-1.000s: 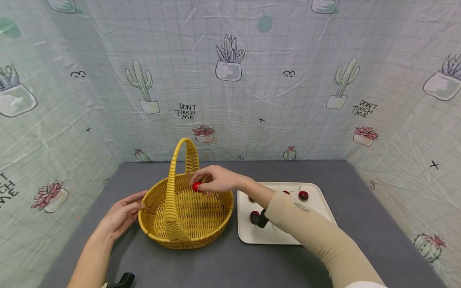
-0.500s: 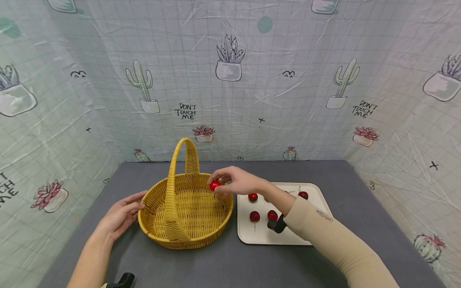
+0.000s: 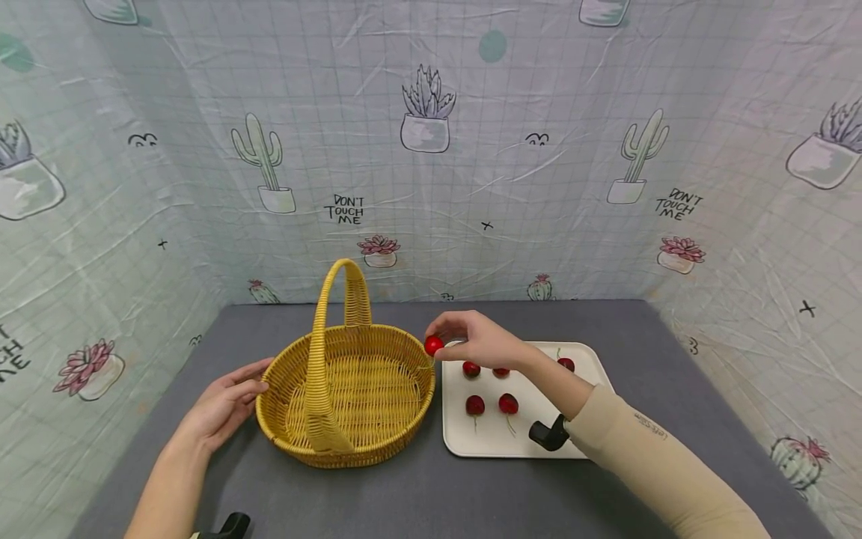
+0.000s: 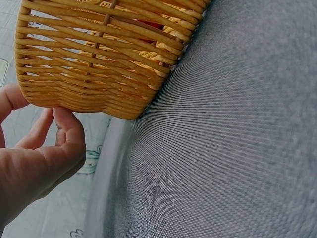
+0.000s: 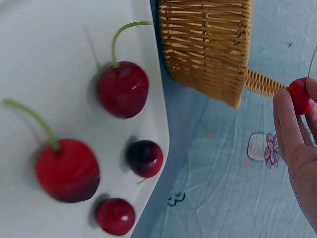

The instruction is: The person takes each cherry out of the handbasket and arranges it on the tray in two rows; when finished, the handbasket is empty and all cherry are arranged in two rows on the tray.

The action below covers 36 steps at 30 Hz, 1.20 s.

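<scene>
My right hand (image 3: 486,340) pinches a red cherry (image 3: 434,345) between thumb and fingertips, just over the right rim of the yellow wicker basket (image 3: 423,419). In the right wrist view the held cherry (image 5: 299,95) has a green stem pointing up. My left hand (image 3: 225,404) touches the basket's left rim with loosely bent fingers. From the left wrist, the fingertips (image 4: 60,113) meet the basket's woven edge (image 4: 74,94), and a patch of red shows through the weave. A tall arched handle (image 3: 319,359) spans the basket.
A white tray (image 3: 465,442) stands right of the basket, partly beneath my right forearm. Several cherries lie on it, among them a dark red cherry (image 3: 474,405) near its left side. Both sit on a grey tabletop (image 3: 404,498), with a printed cloth (image 3: 485,187) behind.
My right hand has moved right, from over the basket's inside to its right rim, still pinching the cherry. More tray cherries now show. The left hand stays at the rim.
</scene>
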Motion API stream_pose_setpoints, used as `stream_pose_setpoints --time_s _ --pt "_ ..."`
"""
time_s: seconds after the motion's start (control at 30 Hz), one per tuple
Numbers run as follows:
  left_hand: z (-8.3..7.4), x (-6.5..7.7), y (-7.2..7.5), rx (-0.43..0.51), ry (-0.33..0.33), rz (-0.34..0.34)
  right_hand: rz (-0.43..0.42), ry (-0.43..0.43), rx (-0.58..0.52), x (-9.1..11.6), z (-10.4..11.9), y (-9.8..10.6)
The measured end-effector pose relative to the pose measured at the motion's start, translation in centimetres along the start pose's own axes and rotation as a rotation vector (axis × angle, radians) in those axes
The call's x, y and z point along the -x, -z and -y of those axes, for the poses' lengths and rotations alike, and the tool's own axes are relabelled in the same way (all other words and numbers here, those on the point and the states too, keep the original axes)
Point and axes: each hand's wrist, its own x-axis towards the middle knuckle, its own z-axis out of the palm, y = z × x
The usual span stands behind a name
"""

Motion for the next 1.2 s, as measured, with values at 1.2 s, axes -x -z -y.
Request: stream_pose_setpoints --time_s 1.2 --pt "-0.3 0.0 0.5 -0.083 0.007 0.006 -0.083 -0.264 0.098 11.2 -4.6 5.3"
